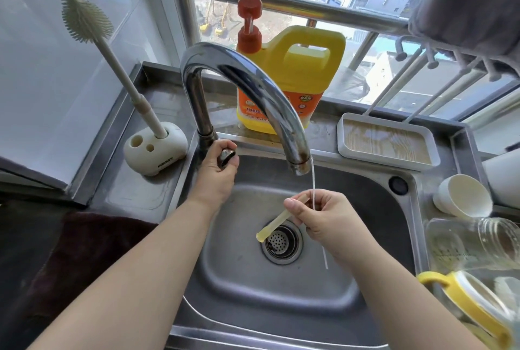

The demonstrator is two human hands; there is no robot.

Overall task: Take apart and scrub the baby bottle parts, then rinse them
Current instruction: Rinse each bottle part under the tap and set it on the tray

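Straw (274, 225), the pale yellow silicone tube from the baby bottle, sits pinched between the thumb and fingers (292, 204) of the right hand (323, 218), slanting down toward the sink's drain strainer (281, 242). A thin white brush wire (314, 195) runs through that same grip, its top near the spout and its lower end poking out below the hand. The left hand (218, 171) curls its fingers around the tap handle (226, 156) at the base of the chrome faucet (242, 96); no water stream can be made out.

The step in hand looks like scrubbing or rinsing the straw's bore. To do it well, the person would keep the pinch light so the tube is not squashed flat, run the wire the full length, and hold the open end right under the spout so water flushes through instead of over it. Working above the strainer is sensible, since a dropped part stays in the basin.

Outward, the steel sink (365, 209) is set in a steel counter (135, 195). A bottle brush (84, 20) stands in a white holder (156, 147) on the left; a yellow detergent jug (298, 73) with a red pump stands behind the faucet. On the right are a white tray (388, 138), a white cup (464, 195), the clear bottle (478, 245) lying on its side and a yellow-rimmed part (464, 296). A barred window (309, 3) looks out over buildings well below.
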